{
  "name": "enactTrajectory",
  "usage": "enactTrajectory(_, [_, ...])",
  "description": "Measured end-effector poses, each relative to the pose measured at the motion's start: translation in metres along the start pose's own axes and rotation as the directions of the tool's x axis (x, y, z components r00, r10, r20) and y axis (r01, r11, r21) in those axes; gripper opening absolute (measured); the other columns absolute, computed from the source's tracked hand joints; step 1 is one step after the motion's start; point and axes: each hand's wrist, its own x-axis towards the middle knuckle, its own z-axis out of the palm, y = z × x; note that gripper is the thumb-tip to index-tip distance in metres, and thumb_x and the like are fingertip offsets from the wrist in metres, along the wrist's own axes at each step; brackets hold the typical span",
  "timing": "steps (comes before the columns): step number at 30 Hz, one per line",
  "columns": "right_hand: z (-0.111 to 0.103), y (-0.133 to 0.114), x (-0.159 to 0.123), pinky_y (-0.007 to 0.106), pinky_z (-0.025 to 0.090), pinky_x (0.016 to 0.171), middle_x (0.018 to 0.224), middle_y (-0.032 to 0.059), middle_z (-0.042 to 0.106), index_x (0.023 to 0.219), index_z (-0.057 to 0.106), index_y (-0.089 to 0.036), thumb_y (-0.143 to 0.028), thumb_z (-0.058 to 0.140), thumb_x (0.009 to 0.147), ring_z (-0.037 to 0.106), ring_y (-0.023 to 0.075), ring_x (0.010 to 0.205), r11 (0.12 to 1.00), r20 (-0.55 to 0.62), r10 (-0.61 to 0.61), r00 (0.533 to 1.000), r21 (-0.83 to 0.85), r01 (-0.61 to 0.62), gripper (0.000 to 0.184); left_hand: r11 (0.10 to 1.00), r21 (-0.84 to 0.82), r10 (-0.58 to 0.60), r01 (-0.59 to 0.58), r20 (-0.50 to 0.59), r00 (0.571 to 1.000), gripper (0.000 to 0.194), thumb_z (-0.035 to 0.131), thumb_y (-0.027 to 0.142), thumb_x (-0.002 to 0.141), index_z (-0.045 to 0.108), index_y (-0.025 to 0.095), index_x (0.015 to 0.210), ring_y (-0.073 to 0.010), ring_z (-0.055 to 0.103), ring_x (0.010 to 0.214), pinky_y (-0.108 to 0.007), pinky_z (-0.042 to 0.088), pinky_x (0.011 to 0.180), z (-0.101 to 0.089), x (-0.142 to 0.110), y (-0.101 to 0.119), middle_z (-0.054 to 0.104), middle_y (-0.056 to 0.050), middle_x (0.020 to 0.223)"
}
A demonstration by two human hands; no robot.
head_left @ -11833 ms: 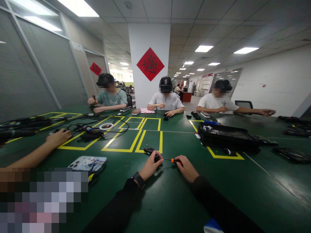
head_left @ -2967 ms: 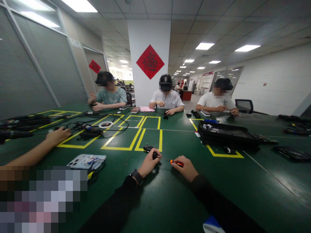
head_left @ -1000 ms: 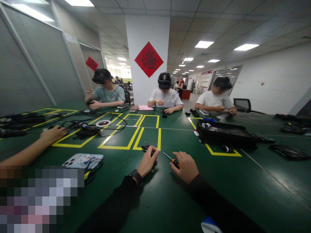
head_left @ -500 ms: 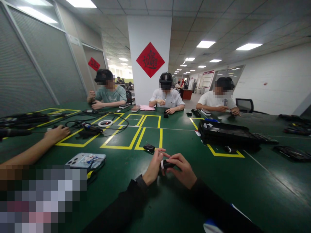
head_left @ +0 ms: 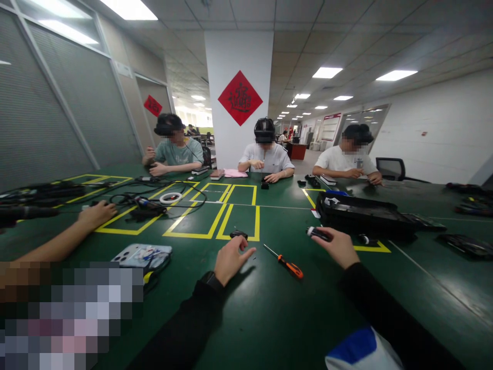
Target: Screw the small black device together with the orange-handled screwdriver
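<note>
My right hand (head_left: pixel 339 246) is raised at the right, its fingers closed around a small black cylinder (head_left: pixel 322 235) with a white ring near its far end. My left hand (head_left: pixel 233 257) is over the table with thumb and fingers apart. Just beyond its fingertips lies another small black cylindrical part (head_left: pixel 239 234), partly hidden; whether the hand touches it I cannot tell. Between my hands, a screwdriver (head_left: pixel 290 266) with an orange and black handle lies on the green tabletop, its shaft pointing away to the left.
A black open case (head_left: pixel 358 213) stands to the right, with a black-and-white part (head_left: pixel 367 240) in front of it. At left are a light blue tray (head_left: pixel 142 255) with small pieces, black cables, and a neighbour's hand (head_left: pixel 98 213). Three people sit opposite.
My hands were together around the black cylinder; they have parted. My right hand has carried it right, and my left has moved left towards the other black part. The screwdriver now shows.
</note>
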Motion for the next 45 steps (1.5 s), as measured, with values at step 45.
enactTrajectory(45, [0.067,-0.109,-0.05,0.028,0.045,0.071,0.084,0.0038,0.061,0.089,0.057,-0.018,-0.027,0.049,0.082,0.056,0.0151,0.078,0.903,0.218,-0.24,0.946,0.409,0.135,0.014,0.577,-0.779,0.024,0.243,0.313,0.949,0.026,0.063,0.032,0.069,0.048,0.014,0.08,-0.0107,0.054,0.057,-0.023,0.042,0.059,0.042,-0.005,0.022,0.058,0.0,0.062])
